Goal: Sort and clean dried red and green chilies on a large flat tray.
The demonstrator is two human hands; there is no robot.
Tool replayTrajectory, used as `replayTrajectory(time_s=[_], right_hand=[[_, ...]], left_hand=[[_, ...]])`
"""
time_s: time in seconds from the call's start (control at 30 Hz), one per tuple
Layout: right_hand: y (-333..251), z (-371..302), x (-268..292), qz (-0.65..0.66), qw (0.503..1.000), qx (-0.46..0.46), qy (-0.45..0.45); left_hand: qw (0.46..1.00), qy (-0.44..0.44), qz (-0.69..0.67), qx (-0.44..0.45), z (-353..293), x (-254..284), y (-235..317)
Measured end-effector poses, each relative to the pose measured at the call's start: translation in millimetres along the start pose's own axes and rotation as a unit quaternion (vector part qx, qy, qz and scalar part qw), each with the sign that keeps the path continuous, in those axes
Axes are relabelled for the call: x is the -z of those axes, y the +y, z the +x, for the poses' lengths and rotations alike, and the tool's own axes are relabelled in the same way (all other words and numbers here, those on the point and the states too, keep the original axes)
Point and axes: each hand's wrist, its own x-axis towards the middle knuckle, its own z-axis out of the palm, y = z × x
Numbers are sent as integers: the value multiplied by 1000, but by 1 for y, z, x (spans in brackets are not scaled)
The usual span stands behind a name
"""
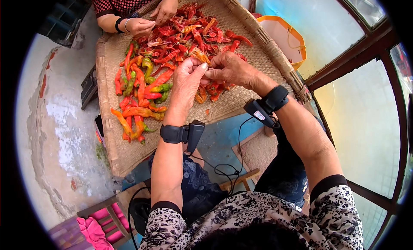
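My left hand and my right hand meet fingertip to fingertip over a wide woven tray. Both pinch something small between them; it is hidden by the fingers, so I cannot tell what it is. Whole red, orange and green chili peppers lie in a heap left of my left hand. Torn red chili pieces are piled at the far side of the tray. Black wrist devices with cables are strapped on both my forearms.
Another person's two hands work in the chili pieces at the tray's far edge. An orange-rimmed bag stands right of the tray. A wood-framed window runs along the right. A low wooden stool with pink cloth sits lower left on the concrete floor.
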Motion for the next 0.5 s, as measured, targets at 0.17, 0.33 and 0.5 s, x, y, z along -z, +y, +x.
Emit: replayTrajectory(time_s=[0.17, 0.33, 0.5], right_hand=[[-4, -1, 7, 34, 998, 8, 58], [-3, -13, 53, 330, 923, -21, 197], [30, -22, 104, 504, 817, -14, 281]], left_hand=[[997, 48, 52, 8, -3, -1, 9], [957, 4, 279, -73, -3, -2, -2], [826, -20, 526, -203, -6, -10, -12]])
